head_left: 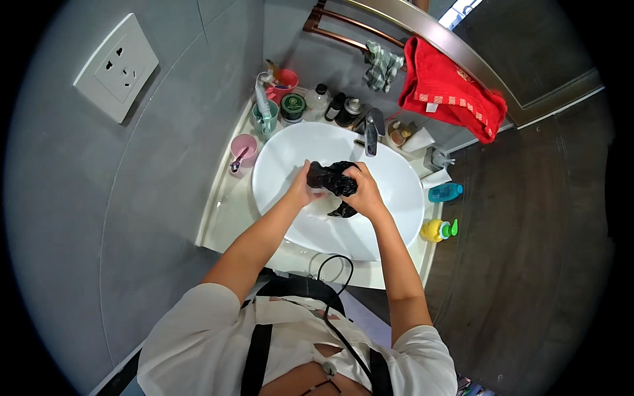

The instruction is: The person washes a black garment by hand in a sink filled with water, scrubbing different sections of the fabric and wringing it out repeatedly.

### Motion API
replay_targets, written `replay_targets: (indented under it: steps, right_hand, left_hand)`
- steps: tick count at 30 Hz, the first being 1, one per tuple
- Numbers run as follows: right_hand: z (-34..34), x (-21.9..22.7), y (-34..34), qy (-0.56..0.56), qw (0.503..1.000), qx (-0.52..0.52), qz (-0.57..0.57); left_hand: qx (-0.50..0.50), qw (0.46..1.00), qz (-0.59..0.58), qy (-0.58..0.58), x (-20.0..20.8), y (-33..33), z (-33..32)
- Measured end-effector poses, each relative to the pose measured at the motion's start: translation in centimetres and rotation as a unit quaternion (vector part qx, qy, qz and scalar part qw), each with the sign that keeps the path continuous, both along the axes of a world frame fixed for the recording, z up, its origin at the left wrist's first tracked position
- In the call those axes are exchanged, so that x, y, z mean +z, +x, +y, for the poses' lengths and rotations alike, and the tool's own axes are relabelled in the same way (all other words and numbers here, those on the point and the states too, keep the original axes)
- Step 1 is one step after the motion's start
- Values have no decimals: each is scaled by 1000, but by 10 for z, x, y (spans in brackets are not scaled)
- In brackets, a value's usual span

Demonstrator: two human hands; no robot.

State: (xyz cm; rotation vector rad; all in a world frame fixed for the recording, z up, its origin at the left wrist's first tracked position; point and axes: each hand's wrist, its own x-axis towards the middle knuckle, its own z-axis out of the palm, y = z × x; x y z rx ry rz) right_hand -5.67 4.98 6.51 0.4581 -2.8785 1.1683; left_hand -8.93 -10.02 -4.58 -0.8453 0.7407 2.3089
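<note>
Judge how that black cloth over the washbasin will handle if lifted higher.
The black cloth is probably floppy: it bunches and creases between the left hand and right hand. Its glossy sheen suggests it is wet, so perhaps slippery and heavy for its size. Its loose lower end would likely dangle.

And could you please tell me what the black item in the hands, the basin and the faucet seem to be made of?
Black item: probably thin wet cloth, judging by its limp, shiny folds, though plastic film is possible. Basin: likely glazed ceramic, being smooth, white and glossy. Faucet: apparently polished metal, with bright reflections.
</note>
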Motion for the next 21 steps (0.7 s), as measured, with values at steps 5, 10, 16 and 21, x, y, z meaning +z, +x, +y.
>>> replay_targets:
  steps: [5,10,16,21]
  right_hand:
    - [-21,5,4,-88,994,19,65]
    - [-39,-32,16,-89,987,-40,127]
    - [-31,-58,-15,-123,951,-259,118]
    - [-45,-53,-1,-127,962,-182,161]
  left_hand:
    - [67,982,141,104,-29,-37,21]
    - [11,988,89,129,7,-33,27]
    - [40,995,59,-63,44,-17,37]
    - [56,994,92,-4,32,-15,27]
